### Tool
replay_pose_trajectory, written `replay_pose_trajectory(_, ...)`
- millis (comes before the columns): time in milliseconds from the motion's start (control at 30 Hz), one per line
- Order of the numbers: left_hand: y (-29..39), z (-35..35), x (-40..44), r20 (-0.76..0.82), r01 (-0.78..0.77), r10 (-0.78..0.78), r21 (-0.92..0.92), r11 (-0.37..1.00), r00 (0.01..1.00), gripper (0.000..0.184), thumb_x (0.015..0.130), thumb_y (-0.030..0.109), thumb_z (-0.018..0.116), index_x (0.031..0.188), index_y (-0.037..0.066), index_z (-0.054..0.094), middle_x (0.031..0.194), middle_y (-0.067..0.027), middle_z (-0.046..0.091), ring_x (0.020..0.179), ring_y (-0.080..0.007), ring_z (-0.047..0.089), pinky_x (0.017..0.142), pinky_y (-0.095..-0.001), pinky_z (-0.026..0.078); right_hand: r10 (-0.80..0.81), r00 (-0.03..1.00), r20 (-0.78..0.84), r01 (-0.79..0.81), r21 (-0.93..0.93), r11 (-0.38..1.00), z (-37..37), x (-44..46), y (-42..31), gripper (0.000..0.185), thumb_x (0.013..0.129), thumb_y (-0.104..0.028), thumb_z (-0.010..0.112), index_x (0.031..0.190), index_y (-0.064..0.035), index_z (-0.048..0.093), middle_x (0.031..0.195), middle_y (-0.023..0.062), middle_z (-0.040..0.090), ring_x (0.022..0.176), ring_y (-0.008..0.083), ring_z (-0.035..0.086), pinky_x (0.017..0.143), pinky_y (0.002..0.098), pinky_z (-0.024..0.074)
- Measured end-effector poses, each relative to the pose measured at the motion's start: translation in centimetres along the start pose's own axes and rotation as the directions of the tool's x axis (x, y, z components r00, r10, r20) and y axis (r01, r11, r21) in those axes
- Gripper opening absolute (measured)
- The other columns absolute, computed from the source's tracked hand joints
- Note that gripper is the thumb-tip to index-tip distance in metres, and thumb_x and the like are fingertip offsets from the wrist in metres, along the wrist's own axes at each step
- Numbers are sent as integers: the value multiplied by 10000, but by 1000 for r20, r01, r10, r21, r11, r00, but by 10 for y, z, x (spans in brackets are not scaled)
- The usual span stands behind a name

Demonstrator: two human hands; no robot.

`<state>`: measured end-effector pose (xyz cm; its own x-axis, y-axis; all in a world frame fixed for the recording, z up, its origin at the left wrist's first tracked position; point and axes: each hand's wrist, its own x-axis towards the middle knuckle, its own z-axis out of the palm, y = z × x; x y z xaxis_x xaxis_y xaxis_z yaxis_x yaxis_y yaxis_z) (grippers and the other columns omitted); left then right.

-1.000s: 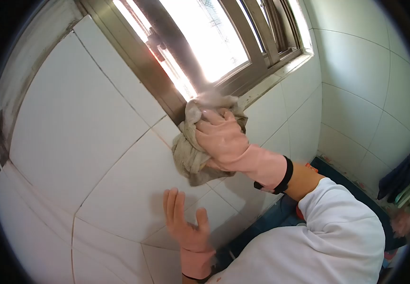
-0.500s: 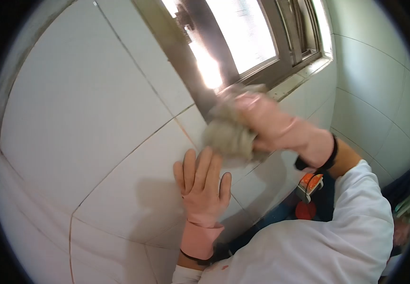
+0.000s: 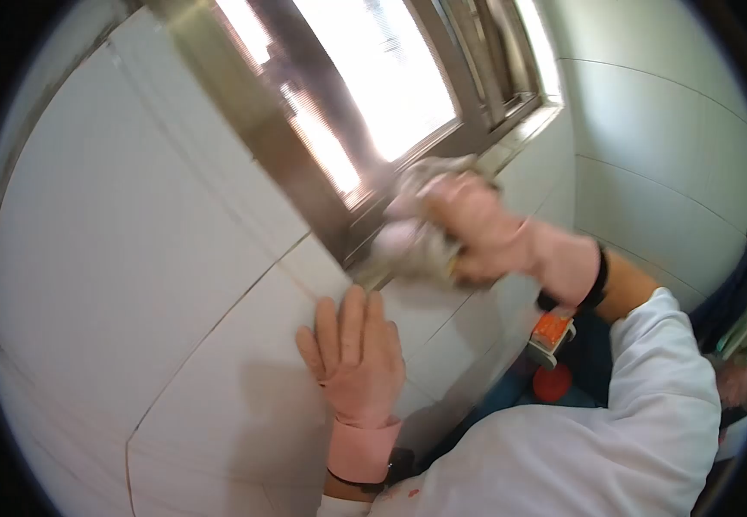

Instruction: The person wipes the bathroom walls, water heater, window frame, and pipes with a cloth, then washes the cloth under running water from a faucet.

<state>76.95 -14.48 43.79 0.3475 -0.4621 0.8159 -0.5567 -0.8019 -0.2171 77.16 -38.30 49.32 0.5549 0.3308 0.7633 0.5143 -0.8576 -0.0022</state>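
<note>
My right hand (image 3: 472, 220), in a pink rubber glove and blurred by motion, is closed around a crumpled greyish cloth (image 3: 421, 258). The cloth presses at the lower corner of the window frame (image 3: 468, 133), where the frame meets the sill (image 3: 520, 142). My left hand (image 3: 356, 353), in a matching pink glove, lies flat against the white tiled wall (image 3: 201, 258) just below that corner. Its fingers point up and are stretched out, with nothing in them.
Bright light comes through the window pane (image 3: 382, 77). Another tiled wall (image 3: 666, 138) meets this one at the right. Lower down are an orange-and-white item (image 3: 551, 332) and a round red object (image 3: 552, 383). Dark cloth (image 3: 731, 293) hangs at the right edge.
The view has shifted, so the window sits further left in it. My right hand has moved the cloth along the frame's lower corner. My left hand stays flat on the tiles.
</note>
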Motion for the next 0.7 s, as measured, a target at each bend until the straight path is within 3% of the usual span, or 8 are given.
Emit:
replay_pose_trajectory(67, 7, 12, 3, 34, -26, 33, -189, 982, 999, 565, 765, 214, 661, 1289, 57, 518, 1390, -78, 458, 1332, -390, 330, 1087, -597, 177, -148, 987, 68, 153, -67, 986, 4, -2, -22, 525, 622, -259, 731, 1080, -45, 587, 1036, 116, 604, 1064, 309, 552, 937, 453, 411)
replay_pose_trajectory(167, 26, 14, 21, 161, 104, -110, 46, 994, 981, 587, 768, 258, 653, 1300, 57, 507, 1374, -82, 466, 1368, -380, 276, 1090, -600, 173, -216, 976, -9, 216, 88, 972, 8, -2, 2, 493, 629, -261, 724, 1046, -37, 584, 997, 97, 616, 1065, 306, 550, 925, 439, 422)
replay_pose_trajectory(200, 26, 16, 21, 144, 92, -106, 100, 991, 984, 568, 794, 323, 648, 1289, 73, 527, 1336, -64, 494, 1353, -362, 285, 1080, -601, 188, -195, 979, 58, 187, 112, 976, 2, -5, 12, 483, 625, -258, 719, 1038, -46, 588, 963, 88, 619, 1057, 314, 548, 922, 424, 430)
replay_pose_trajectory(300, 28, 16, 23, 123, 77, -104, 203, 976, 987, 545, 815, 379, 648, 1262, 80, 564, 1301, -41, 518, 1304, -352, 334, 1065, -599, 204, -118, 991, -63, 116, -31, 993, 1, -16, 40, 526, 610, -254, 718, 1079, -54, 591, 972, 92, 616, 1049, 323, 549, 919, 424, 428)
replay_pose_trajectory(333, 28, 17, 25, 90, 78, -99, 216, 973, 991, 500, 837, 404, 639, 1211, 73, 608, 1254, -36, 549, 1259, -350, 364, 1053, -599, 212, -65, 997, -29, 63, -79, 995, -6, -22, 53, 576, 641, -261, 702, 1166, -62, 580, 996, 108, 620, 1051, 325, 551, 924, 429, 421)
replay_pose_trajectory(433, 27, 16, 27, 75, 69, -87, 212, 975, 993, 474, 840, 396, 639, 1180, 66, 630, 1211, -47, 582, 1248, -360, 380, 1052, -599, 213, 76, 992, -99, -79, -27, 996, -15, -39, 115, 604, 675, -255, 679, 1236, -70, 558, 1036, 145, 617, 1051, 338, 552, 920, 429, 428)
replay_pose_trajectory(633, 22, 23, 25, 11, 14, -18, 269, 963, 1000, 479, 833, 402, 639, 1170, 61, 637, 1164, -67, 614, 1205, -387, 419, 1031, -607, 237, 157, 968, -194, -169, -49, 984, -30, -59, 210, 513, 704, -258, 656, 1175, -61, 608, 1049, 196, 617, 989, 387, 580, 902, 408, 453)
replay_pose_trajectory(700, 21, 21, 21, 24, 14, -22, 271, 962, 999, 480, 832, 403, 637, 1170, 61, 635, 1159, -69, 612, 1189, -388, 426, 1016, -607, 249, 193, 971, -139, -208, -99, 973, -51, -76, 243, 434, 739, -196, 651, 1147, -50, 620, 1091, 192, 619, 1011, 346, 591, 922, 393, 454)
